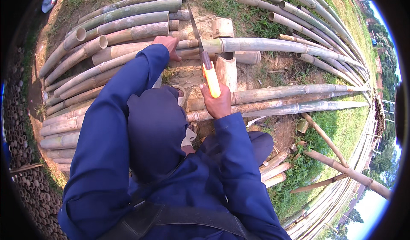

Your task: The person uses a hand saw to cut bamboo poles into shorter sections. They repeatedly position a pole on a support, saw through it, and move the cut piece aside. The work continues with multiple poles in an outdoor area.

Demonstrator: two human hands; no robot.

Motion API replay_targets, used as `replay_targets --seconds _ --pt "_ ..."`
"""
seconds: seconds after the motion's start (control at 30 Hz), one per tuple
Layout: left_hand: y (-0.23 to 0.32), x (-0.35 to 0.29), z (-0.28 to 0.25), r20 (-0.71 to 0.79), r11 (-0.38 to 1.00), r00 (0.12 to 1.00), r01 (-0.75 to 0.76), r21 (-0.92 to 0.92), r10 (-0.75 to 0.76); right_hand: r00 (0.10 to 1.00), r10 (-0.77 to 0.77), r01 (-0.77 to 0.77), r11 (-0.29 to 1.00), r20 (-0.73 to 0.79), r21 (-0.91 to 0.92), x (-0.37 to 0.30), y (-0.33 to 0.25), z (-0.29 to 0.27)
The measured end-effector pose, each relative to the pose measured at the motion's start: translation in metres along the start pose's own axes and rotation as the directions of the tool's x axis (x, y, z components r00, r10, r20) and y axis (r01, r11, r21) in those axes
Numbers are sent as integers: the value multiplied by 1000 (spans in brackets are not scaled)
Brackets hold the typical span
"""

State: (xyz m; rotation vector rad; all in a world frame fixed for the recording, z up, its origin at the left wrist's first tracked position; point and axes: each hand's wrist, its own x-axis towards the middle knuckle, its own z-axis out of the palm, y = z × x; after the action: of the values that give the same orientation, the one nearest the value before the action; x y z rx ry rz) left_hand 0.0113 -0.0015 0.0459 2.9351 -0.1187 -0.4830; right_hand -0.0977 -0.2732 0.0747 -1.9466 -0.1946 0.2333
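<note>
My right hand (217,103) is closed around the yellow and dark handle of a handsaw (211,78). The saw's long narrow blade points away from me and lies across a long bamboo pole (265,44). Left of the blade, my left hand (168,46) is pressed over the same pole, its fingers curled around it and partly hidden. Upright bamboo stumps stand by the pole: one short stump (223,28) on its far side and a hollow stump (226,71) on its near side.
Cut bamboo lengths (141,20) are piled at the left, and long poles (307,26) lie at the far right. Two more poles (277,95) stretch rightward nearer me. A bamboo frame (346,171) stands at the lower right. Short cut pieces (275,169) lie beside my knee.
</note>
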Motion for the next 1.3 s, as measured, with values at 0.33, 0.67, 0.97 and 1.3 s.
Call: replay_targets --seconds 0.33,0.67,0.97,1.3 --pt "-13 -1 10 -17 999 999 36 -14 -37 990 142 -142 987 -4 -70 -117 -33 -43" --pt "-14 -9 10 -20 998 997 68 -9 -68 991 134 -133 989 23 -61 -153 -43 -58" --pt "2 2 4 -31 1000 1000 1 4 -1 999 32 -31 994 9 -106 1 -2 -2" --pt "-18 -1 20 -41 999 999 37 4 -37 992 118 -119 992 -46 -27 -153 -52 -54"
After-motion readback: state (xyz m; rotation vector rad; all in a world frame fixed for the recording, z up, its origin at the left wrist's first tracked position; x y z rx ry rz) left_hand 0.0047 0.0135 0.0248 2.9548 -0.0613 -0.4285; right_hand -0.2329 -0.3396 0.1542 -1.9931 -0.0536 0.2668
